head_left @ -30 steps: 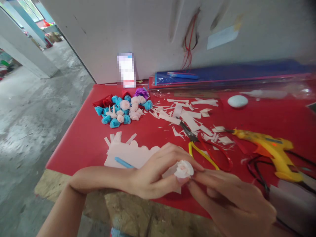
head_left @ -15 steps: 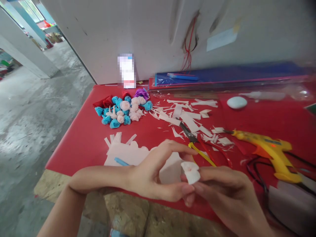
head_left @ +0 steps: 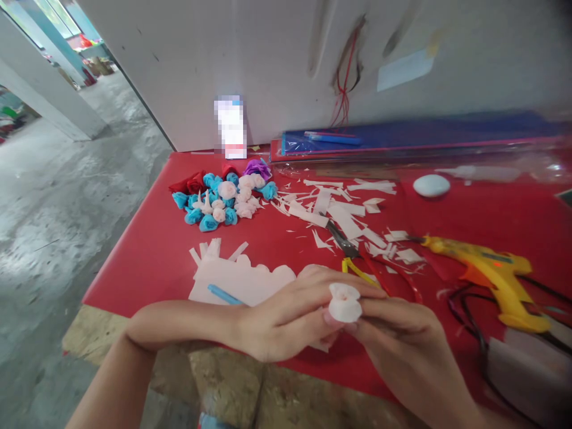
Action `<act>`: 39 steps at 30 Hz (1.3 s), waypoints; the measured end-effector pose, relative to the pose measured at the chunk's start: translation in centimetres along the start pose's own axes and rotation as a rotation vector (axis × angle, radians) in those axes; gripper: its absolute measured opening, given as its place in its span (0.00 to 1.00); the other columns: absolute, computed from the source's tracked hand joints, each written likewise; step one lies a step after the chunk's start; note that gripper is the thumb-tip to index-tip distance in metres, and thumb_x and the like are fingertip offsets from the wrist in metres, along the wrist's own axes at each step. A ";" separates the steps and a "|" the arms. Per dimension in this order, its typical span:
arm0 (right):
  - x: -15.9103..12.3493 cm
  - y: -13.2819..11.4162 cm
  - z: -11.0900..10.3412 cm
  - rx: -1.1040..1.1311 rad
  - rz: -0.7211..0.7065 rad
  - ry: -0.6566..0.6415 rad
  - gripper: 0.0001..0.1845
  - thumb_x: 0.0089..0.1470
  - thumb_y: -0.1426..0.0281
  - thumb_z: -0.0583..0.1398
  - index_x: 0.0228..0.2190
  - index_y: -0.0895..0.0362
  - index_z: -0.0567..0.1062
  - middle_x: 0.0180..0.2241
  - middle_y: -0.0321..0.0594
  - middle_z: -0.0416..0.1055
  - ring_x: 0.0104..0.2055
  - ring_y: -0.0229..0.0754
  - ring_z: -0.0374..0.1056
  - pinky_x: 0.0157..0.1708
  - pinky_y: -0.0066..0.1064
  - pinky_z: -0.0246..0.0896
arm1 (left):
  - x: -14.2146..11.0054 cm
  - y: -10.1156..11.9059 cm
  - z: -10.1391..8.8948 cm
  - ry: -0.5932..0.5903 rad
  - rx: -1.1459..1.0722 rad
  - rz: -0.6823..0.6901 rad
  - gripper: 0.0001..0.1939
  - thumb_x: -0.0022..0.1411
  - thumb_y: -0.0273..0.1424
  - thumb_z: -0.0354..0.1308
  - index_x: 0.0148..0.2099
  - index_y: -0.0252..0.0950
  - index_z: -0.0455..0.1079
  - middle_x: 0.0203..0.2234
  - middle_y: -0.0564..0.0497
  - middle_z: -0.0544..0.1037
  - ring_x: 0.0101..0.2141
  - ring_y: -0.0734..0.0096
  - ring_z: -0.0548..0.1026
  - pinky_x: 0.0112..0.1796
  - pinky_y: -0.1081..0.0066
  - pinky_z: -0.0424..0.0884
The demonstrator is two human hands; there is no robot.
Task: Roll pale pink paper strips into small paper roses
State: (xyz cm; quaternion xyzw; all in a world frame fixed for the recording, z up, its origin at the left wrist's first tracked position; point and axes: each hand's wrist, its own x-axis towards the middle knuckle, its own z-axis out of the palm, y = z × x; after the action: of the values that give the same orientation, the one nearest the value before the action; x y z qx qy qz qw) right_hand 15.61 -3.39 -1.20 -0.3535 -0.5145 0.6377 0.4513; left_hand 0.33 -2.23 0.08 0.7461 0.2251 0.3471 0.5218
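Observation:
A small white paper flower [head_left: 345, 302] with curled petals is pinched between both hands above the table's front edge. My left hand [head_left: 286, 319] has its thumb against the flower's lower left side and its fingers reaching behind it. From the right, my right hand [head_left: 402, 333] grips the same flower between thumb and fingers. Beneath and behind my left hand lie pale paper sheets [head_left: 263, 283] with scalloped edges, and a blue pen [head_left: 224, 295] rests on them. Scissors [head_left: 346, 243] with red and yellow handles lie just beyond the hands.
A yellow glue gun [head_left: 491, 268] with a dark cord lies at the right. White paper scraps [head_left: 344, 214] cover the middle. Finished paper flowers [head_left: 218, 199] are heaped at the left, near a propped phone [head_left: 231, 128]. A white egg-shaped object [head_left: 431, 186] sits farther back.
My left fingers lifted away from the flower half a second ago and have closed around it again. The flower has turned and shifted slightly right since the first frame.

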 end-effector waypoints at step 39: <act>0.2 -0.5 -0.8 0.434 0.875 -0.547 0.11 0.40 0.64 0.61 0.18 0.59 0.72 0.10 0.31 0.66 0.10 0.28 0.59 0.09 0.14 0.47 | 0.5 2.8 -3.2 -0.253 -0.207 -0.257 0.24 0.52 0.28 0.59 0.52 0.29 0.62 0.27 0.51 0.70 0.33 0.71 0.73 0.37 0.74 0.72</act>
State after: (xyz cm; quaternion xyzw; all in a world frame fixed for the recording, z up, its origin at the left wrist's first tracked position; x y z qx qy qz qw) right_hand 16.35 -2.86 -0.86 -0.2545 -0.2752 0.9254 0.0570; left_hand -1.83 -0.87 3.47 0.6913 0.2141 0.2023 0.6598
